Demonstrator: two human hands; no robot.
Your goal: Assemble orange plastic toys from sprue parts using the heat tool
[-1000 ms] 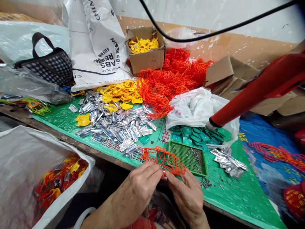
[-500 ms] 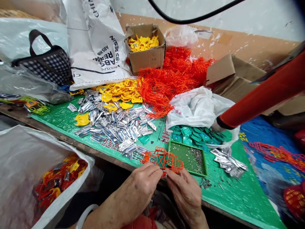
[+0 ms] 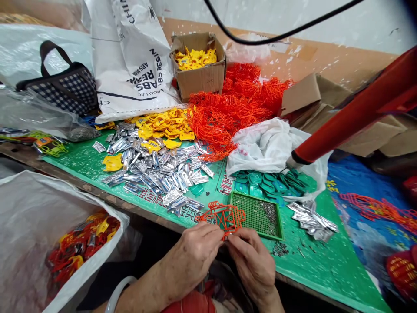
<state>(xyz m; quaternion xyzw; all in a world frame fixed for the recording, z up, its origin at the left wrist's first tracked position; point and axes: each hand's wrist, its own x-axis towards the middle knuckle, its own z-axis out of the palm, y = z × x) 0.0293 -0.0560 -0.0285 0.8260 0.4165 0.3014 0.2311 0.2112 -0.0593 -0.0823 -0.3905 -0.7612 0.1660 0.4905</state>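
An orange openwork plastic frame (image 3: 224, 216) is held between my two hands at the table's front edge. My left hand (image 3: 198, 245) pinches its near left side, the fingers closed. My right hand (image 3: 252, 256) has its thumb and fingers closed at the frame's near edge. What else lies between the fingertips is too small to make out. Just behind the frame stands a green mesh tray (image 3: 243, 213) with small metal pins. Flat silver metal parts (image 3: 169, 182) lie in a heap beyond my left hand.
Yellow plastic pieces (image 3: 166, 126) and a tangle of orange frames (image 3: 224, 117) fill the back. A red rod-shaped tool (image 3: 345, 126) slants in from the right, its tip above green pieces (image 3: 270, 186). An open white sack (image 3: 61, 208) with finished-looking parts stands at left.
The orange frame has turned slightly and shifted left in my fingers. The red tool and the black cable have swung a little; my hands stay in nearly the same place.
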